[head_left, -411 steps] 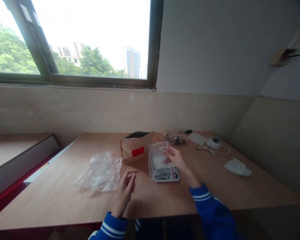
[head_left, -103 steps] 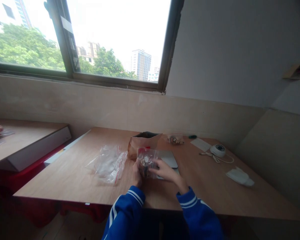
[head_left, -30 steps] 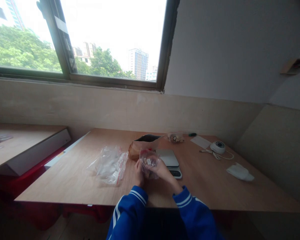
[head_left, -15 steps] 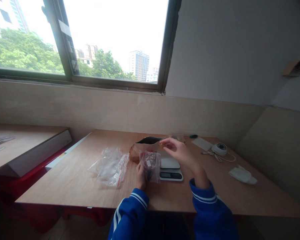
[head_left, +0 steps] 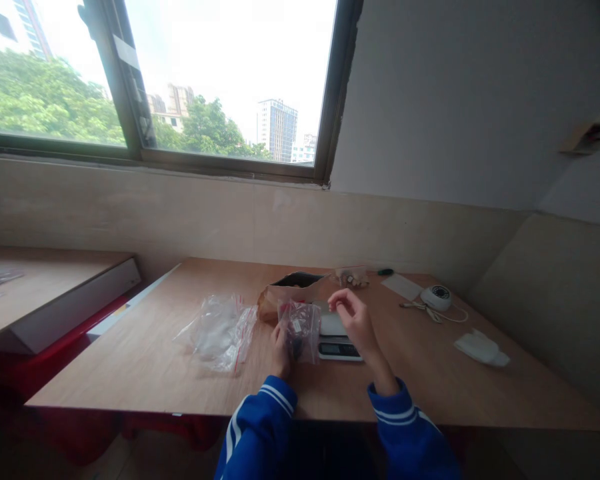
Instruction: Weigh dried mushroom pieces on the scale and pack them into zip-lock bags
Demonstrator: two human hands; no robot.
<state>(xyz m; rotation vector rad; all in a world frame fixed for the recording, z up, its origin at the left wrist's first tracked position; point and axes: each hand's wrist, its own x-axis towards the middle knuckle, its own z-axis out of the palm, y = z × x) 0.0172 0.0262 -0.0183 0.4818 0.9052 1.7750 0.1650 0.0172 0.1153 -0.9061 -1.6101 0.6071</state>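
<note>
My left hand is closed on a clear zip bag with a small white label and dark contents, held upright above the table. My right hand hovers over a white kitchen scale, its fingers curled together; whether anything small is between them I cannot make out. Just behind the zip bag stands a brown paper bag, its dark mouth open. Part of the scale's plate is hidden by the right hand and the zip bag.
To the left lies a pile of clear zip bags. Behind the scale is a bag of small tan pieces. A white dome camera with its cable, a white sheet and a crumpled white wrapper are on the right.
My right hand has drawn back from the paper bag's rim toward me, over the scale, with its fingers curled. My left hand keeps the zip bag in nearly the same place.
</note>
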